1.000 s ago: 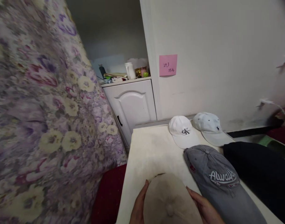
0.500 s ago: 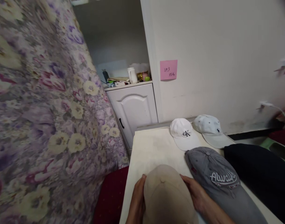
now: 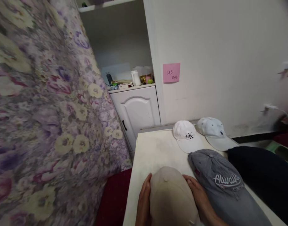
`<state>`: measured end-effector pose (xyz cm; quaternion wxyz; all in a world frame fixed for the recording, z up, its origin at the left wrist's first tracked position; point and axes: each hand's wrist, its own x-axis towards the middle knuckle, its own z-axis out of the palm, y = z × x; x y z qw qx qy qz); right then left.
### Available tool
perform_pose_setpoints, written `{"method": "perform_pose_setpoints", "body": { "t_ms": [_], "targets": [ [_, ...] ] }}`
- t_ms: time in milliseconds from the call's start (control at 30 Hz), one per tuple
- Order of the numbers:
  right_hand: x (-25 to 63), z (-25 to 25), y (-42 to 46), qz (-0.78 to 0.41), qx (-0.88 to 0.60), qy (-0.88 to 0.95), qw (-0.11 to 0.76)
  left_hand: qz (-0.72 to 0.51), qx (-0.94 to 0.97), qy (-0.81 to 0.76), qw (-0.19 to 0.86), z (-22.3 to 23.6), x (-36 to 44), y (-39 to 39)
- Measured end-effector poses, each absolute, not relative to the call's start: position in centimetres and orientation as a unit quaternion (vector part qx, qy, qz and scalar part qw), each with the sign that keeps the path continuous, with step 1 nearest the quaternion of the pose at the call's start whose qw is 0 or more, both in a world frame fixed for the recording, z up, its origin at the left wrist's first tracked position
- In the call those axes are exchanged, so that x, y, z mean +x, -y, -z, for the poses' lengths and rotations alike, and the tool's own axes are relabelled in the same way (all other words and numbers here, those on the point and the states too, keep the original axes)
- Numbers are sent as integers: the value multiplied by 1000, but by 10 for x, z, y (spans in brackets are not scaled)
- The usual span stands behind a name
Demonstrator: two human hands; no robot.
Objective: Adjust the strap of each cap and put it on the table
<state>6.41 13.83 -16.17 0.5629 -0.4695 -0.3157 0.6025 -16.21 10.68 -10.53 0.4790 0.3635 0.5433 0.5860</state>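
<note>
A beige cap [image 3: 169, 196] sits on the pale table [image 3: 155, 150] at the near edge. My left hand [image 3: 144, 204] presses against its left side and my right hand [image 3: 200, 201] against its right side, fingers curved round the crown. Right beside it lies a grey cap [image 3: 224, 185] with white lettering. Farther back are a white cap [image 3: 186, 136] with a black logo and a pale blue cap [image 3: 213, 130]. A black cap [image 3: 263, 175] lies at the right.
A floral purple curtain [image 3: 45, 119] fills the left. A white cabinet [image 3: 136, 110] with a jug and clutter on top stands behind the table. A pink sticky note [image 3: 171, 72] is on the white wall. Dark red fabric [image 3: 113, 194] lies below the table's left edge.
The beige cap has come up into fuller view between my hands, and both hands have closed in on its sides. The view has tilted slightly.
</note>
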Motion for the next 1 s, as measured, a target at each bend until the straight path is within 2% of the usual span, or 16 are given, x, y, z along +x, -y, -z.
{"method": "perform_pose_setpoints", "body": {
  "t_ms": [167, 533, 733, 1000],
  "targets": [
    [73, 171, -128, -576, -506, 299, 569, -635, 270, -507, 517, 122, -167, -111],
    [90, 174, -92, -680, -445, 239, 532, -637, 123, -474, 595, 138, -182, -69],
    [86, 167, -91, -695, -427, 220, 535, -600, 115, -482, 628, 148, -192, -44],
    [79, 160, -89, -735, -378, 167, 537, -607, 153, -474, 620, 124, -172, -44]
  ]
}}
